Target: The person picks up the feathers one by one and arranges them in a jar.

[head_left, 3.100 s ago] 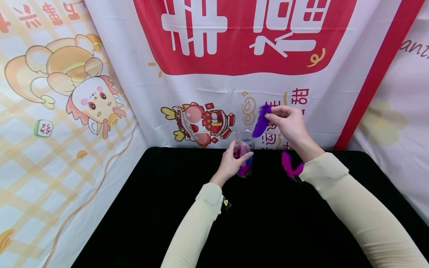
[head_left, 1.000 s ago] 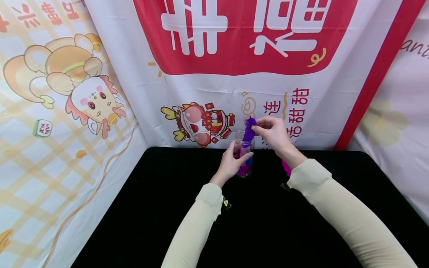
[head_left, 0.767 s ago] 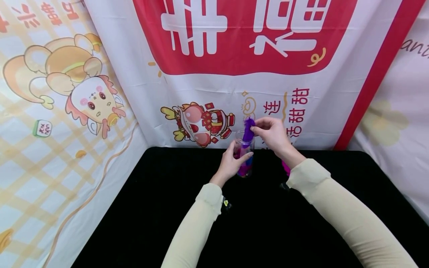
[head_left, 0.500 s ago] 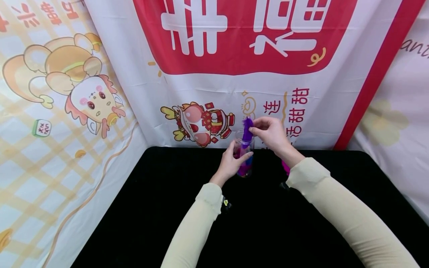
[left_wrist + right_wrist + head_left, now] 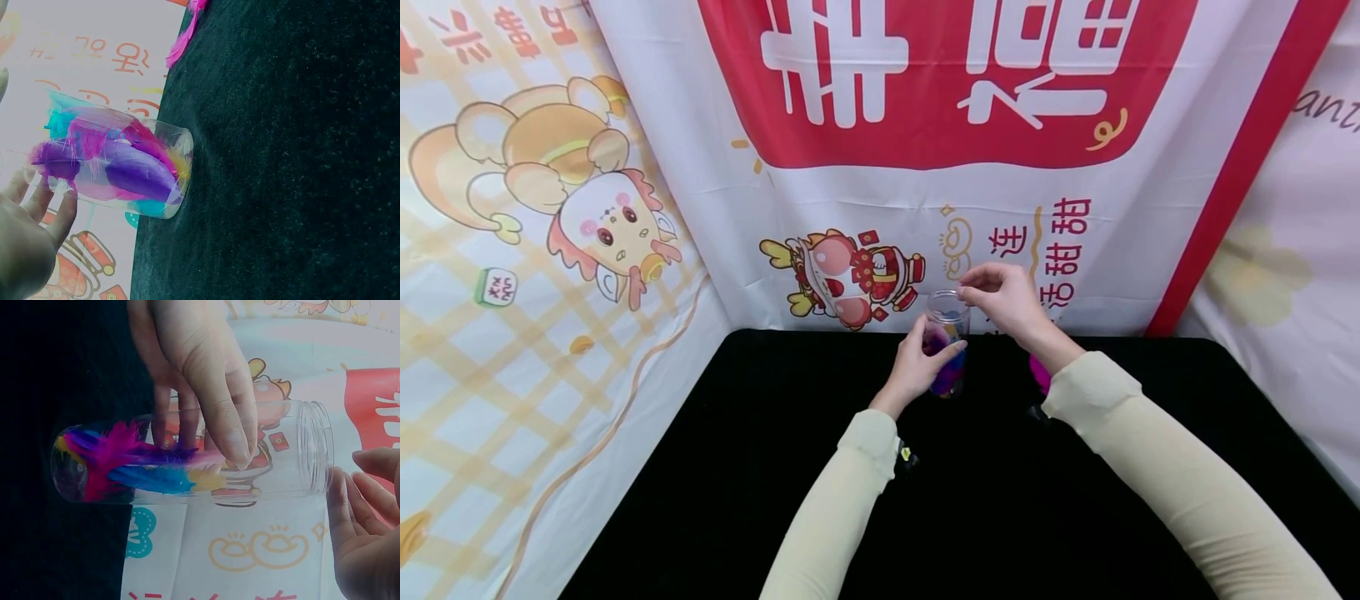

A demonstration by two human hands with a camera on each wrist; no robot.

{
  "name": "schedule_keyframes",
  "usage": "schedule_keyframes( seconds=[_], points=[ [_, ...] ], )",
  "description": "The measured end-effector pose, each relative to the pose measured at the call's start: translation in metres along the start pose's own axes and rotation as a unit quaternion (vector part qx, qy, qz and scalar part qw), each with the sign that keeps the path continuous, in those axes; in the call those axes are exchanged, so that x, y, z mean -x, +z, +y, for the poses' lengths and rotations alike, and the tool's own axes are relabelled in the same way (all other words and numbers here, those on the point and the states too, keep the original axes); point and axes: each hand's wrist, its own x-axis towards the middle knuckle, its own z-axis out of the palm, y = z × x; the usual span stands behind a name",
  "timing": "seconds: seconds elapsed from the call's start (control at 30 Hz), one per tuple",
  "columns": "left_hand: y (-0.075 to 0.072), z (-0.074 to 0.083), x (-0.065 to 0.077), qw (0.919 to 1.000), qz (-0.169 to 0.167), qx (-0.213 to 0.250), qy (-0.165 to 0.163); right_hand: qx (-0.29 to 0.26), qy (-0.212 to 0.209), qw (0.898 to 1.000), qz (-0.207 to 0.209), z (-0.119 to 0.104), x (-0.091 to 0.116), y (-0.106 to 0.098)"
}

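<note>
A clear jar (image 5: 948,310) stands upright near the table's back edge, uncapped, with bright feathers inside. My left hand (image 5: 913,367) grips it around its side, the thumb across the front. Through the wall in the left wrist view, a purple feather (image 5: 140,169) lies among magenta, turquoise and yellow ones. Blue feather (image 5: 153,479) and magenta feather (image 5: 112,459) show in the right wrist view, low in the jar. At the mouth, my right hand (image 5: 1007,304) holds nothing, thumb and fingers apart, fingertips right by the rim (image 5: 322,450); whether they touch it is unclear.
A magenta feather (image 5: 1040,375) lies on the black-covered table (image 5: 1000,500) right of the jar, partly hidden by the right wrist. A printed fabric backdrop (image 5: 880,192) rises close behind the jar, and another printed sheet (image 5: 550,333) borders the left.
The right hand brought a purple feather from the right to the jar's mouth, lowered it in and let go. The feather now lies inside. The left hand and jar stay in place.
</note>
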Motion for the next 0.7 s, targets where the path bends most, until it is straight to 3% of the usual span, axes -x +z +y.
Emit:
schedule_keyframes(
  seconds=[0.43,0.7],
  points=[
    [0.0,0.002,0.0,0.9999,0.01,0.001,0.004,-0.015,0.007,1.0,-0.023,0.0,0.004,-0.008],
    [0.0,0.001,0.0,1.0,0.008,0.0,0.002,0.006,0.027,0.999,-0.038,-0.003,0.011,-0.018]
  ],
)
